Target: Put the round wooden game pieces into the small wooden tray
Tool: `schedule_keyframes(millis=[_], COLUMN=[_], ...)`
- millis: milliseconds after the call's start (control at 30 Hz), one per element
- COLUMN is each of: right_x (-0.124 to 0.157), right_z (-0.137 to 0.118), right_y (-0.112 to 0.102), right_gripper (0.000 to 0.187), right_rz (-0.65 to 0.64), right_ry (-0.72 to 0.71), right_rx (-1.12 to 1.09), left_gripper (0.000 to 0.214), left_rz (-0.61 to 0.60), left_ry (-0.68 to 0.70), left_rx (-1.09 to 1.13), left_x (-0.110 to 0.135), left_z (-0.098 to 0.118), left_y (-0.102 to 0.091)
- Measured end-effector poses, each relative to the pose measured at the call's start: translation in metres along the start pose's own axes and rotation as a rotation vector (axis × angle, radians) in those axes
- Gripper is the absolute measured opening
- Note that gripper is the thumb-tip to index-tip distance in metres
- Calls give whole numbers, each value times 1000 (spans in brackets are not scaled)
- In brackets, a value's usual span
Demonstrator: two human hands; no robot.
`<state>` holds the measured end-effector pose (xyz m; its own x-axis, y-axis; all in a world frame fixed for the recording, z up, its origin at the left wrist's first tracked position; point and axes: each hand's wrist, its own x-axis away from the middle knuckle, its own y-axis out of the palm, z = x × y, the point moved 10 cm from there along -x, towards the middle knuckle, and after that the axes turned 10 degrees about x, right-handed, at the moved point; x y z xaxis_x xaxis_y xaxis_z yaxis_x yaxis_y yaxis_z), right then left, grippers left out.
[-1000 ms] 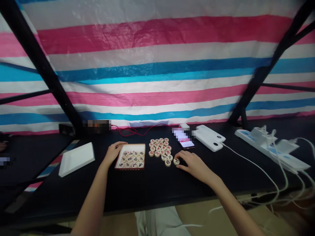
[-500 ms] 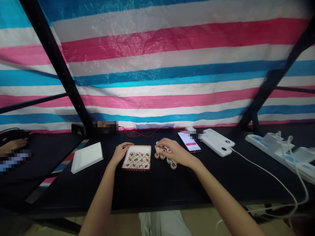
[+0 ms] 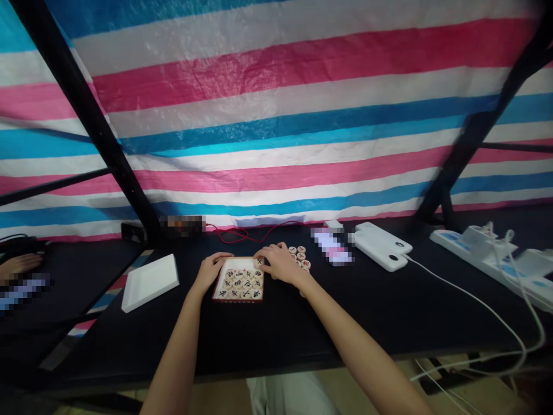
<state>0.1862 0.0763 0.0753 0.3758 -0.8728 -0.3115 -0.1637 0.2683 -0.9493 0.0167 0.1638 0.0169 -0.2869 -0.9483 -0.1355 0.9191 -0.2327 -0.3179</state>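
Observation:
A small red-edged box (image 3: pixel 216 297) lies on the black table, holding several round wooden chess pieces (image 3: pixel 240 284) with black marks. My left hand (image 3: pixel 210 268) curls against the box's left rim and steadies it. My right hand (image 3: pixel 279 262) hovers at the box's far right corner, fingers bent down over a piece there; whether it grips the piece is unclear. More loose pieces (image 3: pixel 301 256) with red marks lie just right of that hand, partly hidden by it.
A white box lid (image 3: pixel 149 281) lies left of the box. A phone (image 3: pixel 332 249), a white power bank (image 3: pixel 380 245) with its cable and a power strip (image 3: pixel 496 262) sit to the right. A red wire (image 3: pixel 242 231) runs behind. Another person's hand (image 3: pixel 17 265) rests far left.
My right hand moved left from a loose piece, over the pile, to the box's far right corner. My left hand stayed on the box rim. The view shifted slightly.

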Motion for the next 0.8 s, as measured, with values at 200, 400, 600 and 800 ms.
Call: schedule_keyframes(millis=[200,400,600,800], right_x=[1,3,3,2], right_z=[-4,-9,-10,-10], right_y=[5,2,0,-6], right_gripper=[16,17,19,17], right_rz=[-54,-49,-38,-13], right_ry=[-6,-29,-1,47], right_rx=[65,144,151,148], left_gripper=[38,38,39,38], left_rz=[4,0,0,-3], left_ry=[-8,-11,-8,-6], left_rx=[-13,-27,-46,-31], left_x=[2,2,2,1], left_z=[2,2,2,-1], left_y=[0,0,0,0])
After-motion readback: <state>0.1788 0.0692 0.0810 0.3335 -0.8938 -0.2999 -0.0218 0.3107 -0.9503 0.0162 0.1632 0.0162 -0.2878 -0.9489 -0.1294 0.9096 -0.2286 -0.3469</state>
